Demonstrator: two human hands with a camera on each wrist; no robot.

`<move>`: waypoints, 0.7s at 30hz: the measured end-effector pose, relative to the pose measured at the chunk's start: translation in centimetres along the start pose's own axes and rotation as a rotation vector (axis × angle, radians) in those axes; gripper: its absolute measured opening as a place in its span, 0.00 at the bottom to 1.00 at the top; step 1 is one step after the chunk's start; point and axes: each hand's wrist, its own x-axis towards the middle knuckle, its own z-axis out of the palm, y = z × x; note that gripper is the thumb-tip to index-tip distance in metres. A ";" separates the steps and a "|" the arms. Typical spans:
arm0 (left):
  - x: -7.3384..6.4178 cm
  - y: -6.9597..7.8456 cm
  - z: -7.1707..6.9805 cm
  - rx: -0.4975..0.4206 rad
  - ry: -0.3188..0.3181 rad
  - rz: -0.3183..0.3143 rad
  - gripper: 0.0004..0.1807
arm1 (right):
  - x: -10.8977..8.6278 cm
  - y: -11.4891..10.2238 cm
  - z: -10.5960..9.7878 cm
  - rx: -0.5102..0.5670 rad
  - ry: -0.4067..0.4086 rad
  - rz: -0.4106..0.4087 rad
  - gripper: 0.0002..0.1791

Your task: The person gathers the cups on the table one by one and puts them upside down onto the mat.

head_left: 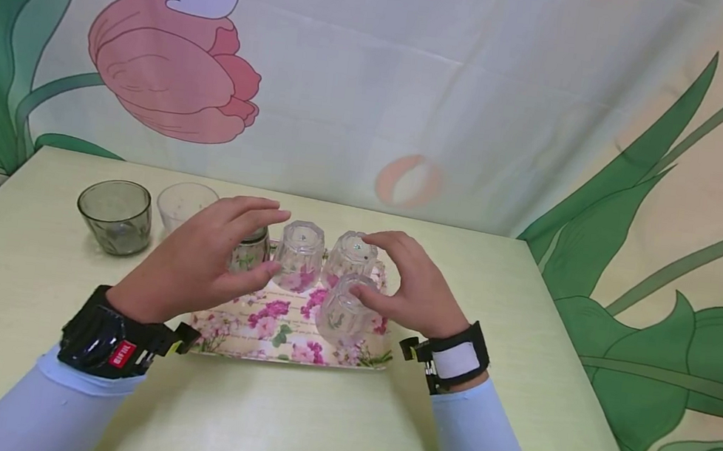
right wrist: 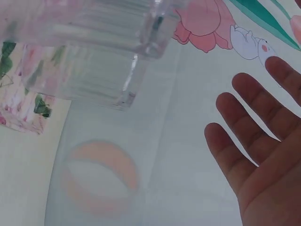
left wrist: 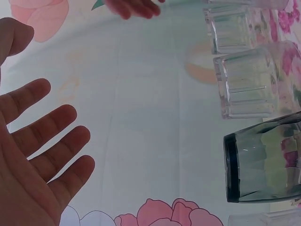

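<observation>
My left hand (head_left: 207, 256) hovers over the left part of the floral tray (head_left: 263, 352), fingers spread and palm empty. A smoky grey glass (left wrist: 263, 162) stands upside down beside it, partly hidden behind the hand in the head view. Along the tray's far side are two upturned clear glasses, a middle glass (head_left: 300, 257) and a right glass (head_left: 341, 257). A third clear glass (head_left: 341, 316) stands upside down nearer the front. My right hand (head_left: 417, 291) is at the tray's right side, thumb overlapping the front glass in the head view; its fingers (right wrist: 230, 113) are extended and hold nothing.
Left of the tray, a grey-tinted glass (head_left: 115, 216) stands upright on the pale table (head_left: 285, 425). Another clear glass (head_left: 185, 198) is next to it, partly behind my left hand. A printed curtain (head_left: 350, 90) hangs along the table's back edge.
</observation>
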 end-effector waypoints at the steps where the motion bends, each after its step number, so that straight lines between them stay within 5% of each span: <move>1: 0.0 0.0 0.0 -0.002 -0.002 -0.001 0.34 | 0.0 -0.1 -0.1 -0.003 0.010 -0.004 0.37; 14: -0.1 0.1 0.1 0.000 -0.013 -0.001 0.39 | -0.2 -1.3 -1.0 -0.001 0.149 -0.142 0.46; 21: 0.0 0.3 0.0 -0.001 -0.014 0.021 0.43 | -0.2 -1.3 -0.9 0.004 0.154 -0.159 0.48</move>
